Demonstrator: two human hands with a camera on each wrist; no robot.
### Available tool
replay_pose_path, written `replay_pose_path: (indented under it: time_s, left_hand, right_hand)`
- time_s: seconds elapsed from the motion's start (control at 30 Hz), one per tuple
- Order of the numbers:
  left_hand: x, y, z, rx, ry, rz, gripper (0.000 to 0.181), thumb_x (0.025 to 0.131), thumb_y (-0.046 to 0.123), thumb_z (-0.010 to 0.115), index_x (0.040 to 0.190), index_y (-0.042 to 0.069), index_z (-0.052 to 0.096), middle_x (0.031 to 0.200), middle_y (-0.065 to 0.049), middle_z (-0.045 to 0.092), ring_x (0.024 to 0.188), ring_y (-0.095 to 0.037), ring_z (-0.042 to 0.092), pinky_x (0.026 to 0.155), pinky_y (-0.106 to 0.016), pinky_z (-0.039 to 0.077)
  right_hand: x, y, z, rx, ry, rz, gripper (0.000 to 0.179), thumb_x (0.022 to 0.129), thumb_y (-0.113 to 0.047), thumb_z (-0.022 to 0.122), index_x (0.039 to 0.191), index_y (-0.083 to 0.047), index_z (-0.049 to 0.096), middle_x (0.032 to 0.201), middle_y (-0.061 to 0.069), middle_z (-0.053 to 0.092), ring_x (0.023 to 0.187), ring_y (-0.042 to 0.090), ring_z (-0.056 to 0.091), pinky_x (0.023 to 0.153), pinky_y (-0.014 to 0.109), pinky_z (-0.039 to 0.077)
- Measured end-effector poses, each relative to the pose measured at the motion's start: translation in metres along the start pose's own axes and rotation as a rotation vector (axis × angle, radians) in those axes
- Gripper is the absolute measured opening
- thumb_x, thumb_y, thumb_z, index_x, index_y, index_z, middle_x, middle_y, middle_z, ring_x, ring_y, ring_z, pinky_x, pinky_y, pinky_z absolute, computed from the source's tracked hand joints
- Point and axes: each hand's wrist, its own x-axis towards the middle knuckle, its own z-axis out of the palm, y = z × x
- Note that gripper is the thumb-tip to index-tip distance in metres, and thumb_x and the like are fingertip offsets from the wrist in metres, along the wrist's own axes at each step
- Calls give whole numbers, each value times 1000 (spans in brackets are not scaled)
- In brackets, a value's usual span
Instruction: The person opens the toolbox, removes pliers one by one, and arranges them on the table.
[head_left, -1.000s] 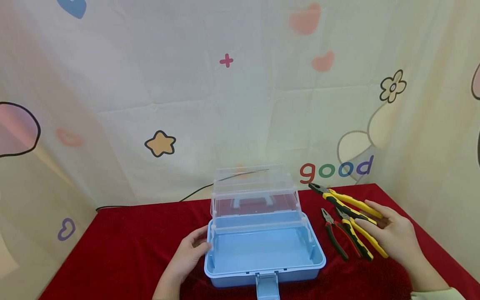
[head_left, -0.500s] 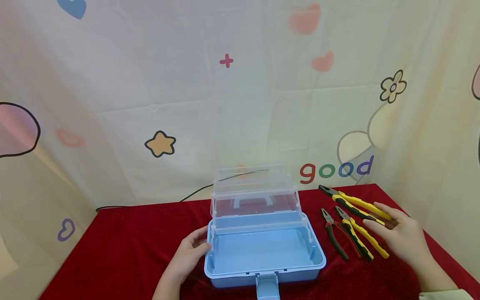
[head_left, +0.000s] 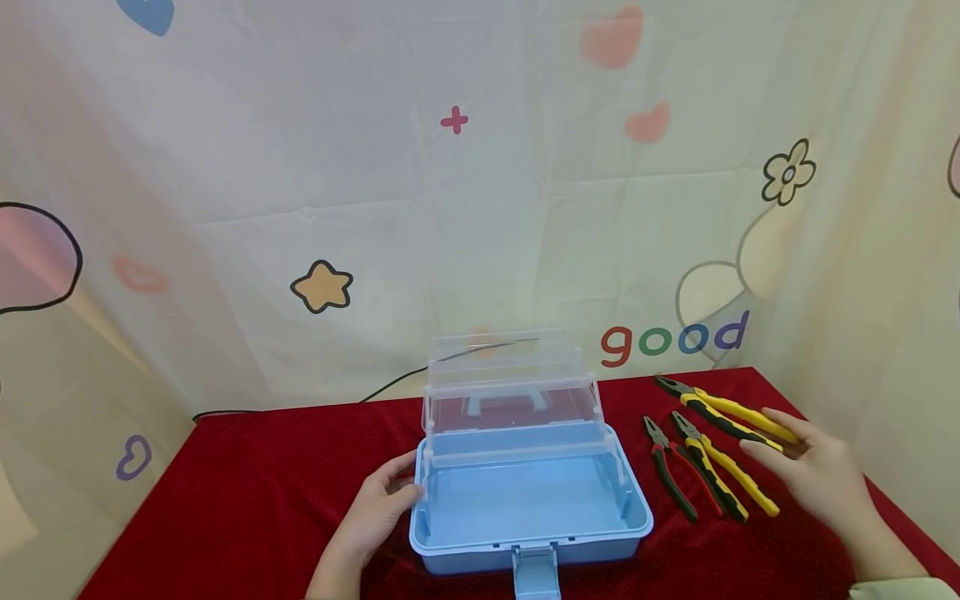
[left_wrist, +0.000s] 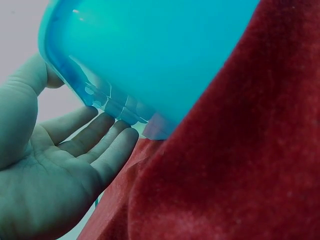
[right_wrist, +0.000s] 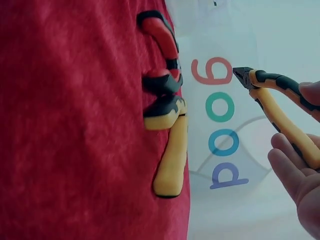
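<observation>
A pale blue plastic toolbox point(head_left: 525, 500) stands with its clear lid raised at the back. My left hand point(head_left: 382, 504) grips its left side; in the left wrist view the thumb point(left_wrist: 32, 75) is at the rim and the fingertips point(left_wrist: 117, 137) touch the outer wall. My right hand point(head_left: 813, 467) holds large combination pliers point(head_left: 720, 412) by yellow-and-black handles, head pointing to the far left, handles spread. Below them lie smaller yellow-and-black pliers point(head_left: 723, 467) and red-and-black pliers point(head_left: 667, 467), side by side. In the right wrist view the held pliers point(right_wrist: 272, 107) are apart from the cloth.
Red cloth point(head_left: 247, 492) covers the table. A printed curtain point(head_left: 375, 167) hangs behind it, and a thin dark cable point(head_left: 390, 386) runs along the table's back edge. The toolbox's front latch point(head_left: 536, 571) hangs down.
My right hand has moved to the right and slightly toward me with the large pliers, away from the toolbox. The left hand and toolbox have stayed in place.
</observation>
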Motion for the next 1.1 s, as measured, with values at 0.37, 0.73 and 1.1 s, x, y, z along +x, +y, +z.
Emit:
replay_pose_path:
  time_s: [0.37, 0.73, 1.1]
  left_hand:
    - [1, 0, -1, 12, -9, -10, 55, 87, 13, 56, 139, 4, 42, 132, -20, 53, 108, -26, 60, 90, -43, 53]
    - [-1, 1, 1, -4, 3, -8, 55, 87, 11, 56, 140, 3, 42, 133, -20, 53, 110, -28, 60, 89, -44, 53]
    - [-1, 2, -1, 5, -12, -9, 56, 87, 12, 57, 140, 3, 42, 133, -20, 52, 109, -27, 60, 90, -44, 53]
  right_hand:
    - [3, 12, -3, -35, -14, 35, 73, 84, -45, 65, 133, 6, 47, 120, 35, 51, 94, 41, 56, 54, 16, 47]
    - [6, 24, -5, -86, -39, 49, 74, 85, -46, 64, 132, 8, 47, 120, 38, 49, 93, 40, 49, 53, 19, 44]
    - [11, 30, -9, -131, -74, 64, 73, 87, -43, 62, 129, 14, 45, 119, 41, 48, 93, 44, 49, 57, 24, 43]
